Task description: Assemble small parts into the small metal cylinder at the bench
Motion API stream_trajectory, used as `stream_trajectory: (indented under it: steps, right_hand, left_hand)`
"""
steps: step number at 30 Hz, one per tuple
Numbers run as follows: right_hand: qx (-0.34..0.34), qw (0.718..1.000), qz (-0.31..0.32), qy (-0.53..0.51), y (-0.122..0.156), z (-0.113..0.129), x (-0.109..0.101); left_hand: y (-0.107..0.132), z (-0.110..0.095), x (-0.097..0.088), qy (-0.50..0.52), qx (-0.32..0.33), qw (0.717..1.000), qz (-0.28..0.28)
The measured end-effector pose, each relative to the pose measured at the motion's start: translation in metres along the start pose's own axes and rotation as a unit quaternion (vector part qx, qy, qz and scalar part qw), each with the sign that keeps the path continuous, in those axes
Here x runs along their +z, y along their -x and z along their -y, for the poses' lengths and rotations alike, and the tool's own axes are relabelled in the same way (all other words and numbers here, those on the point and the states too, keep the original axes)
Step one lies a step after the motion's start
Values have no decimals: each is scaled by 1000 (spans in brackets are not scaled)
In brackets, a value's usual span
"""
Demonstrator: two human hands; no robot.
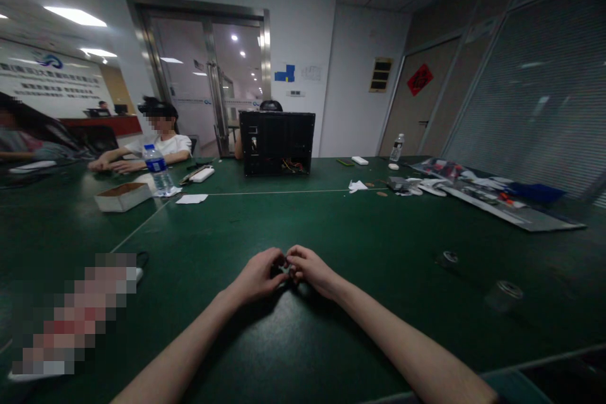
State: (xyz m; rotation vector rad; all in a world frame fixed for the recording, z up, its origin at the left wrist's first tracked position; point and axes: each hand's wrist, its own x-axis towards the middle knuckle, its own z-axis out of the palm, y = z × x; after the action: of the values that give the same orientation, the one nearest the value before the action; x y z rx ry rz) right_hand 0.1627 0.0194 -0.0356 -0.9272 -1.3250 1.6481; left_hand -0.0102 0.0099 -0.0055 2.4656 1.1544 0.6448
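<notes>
The fingers [299, 252] of both hands are curled inward and meet tip to tip, the left hand [258, 274] with a gap between thumb and forefinger, the right hand [313, 270] more closely bent; a small dark piece [286, 262] lies among the fingertips, just above the table, but its material and exact shape are too small to tell, and I cannot tell which hand grips it. The table [218, 237] has a smooth, dull green surface crossed by thin pale seams. To the right stand two round, see-through containers, a smaller one [449, 259] and a larger one [504, 297], both with metallic-looking tops. Two clear plastic bottles stand farther off: a blue-capped bottle [158, 170] at left, just beside one shallow, open, oblong box [124, 197], and a white-capped bottle [397, 148] at right. One boxy black computer case [279, 139] stands at the far side, thin coloured wires showing low in it. A flat grey board [544, 221] at far right bears one blue tray [537, 192].
</notes>
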Motion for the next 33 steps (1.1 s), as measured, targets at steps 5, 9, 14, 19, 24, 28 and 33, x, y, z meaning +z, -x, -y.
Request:
stream_trajectory:
  steps: [5,9,14,19,24,28,33]
  right_hand:
    - [6,1000,-17,2,0,2,0]
    - [10,1000,-12,10,1,3,2]
    - [4,1000,5,14,4,6,2]
    - [-1,1000,13,14,6,8,3]
    - [-5,1000,16,21,3,5,1]
    - [-6,1000,21,22,2,2,0]
    - [-15,1000,14,16,1,0,-1]
  left_hand:
    - [0,-2,-1,-9,16,999,-34]
    - [0,-3,-3,-16,25,998,-52]
    - [1,-4,-4,-17,34,996,-78]
    - [0,-6,-4,-18,35,996,-85]
    - [-1,-4,-4,-15,34,994,-99]
    - [-2,-3,-4,-19,39,994,-100]
    - [-1,-4,-4,-25,48,993,-102]
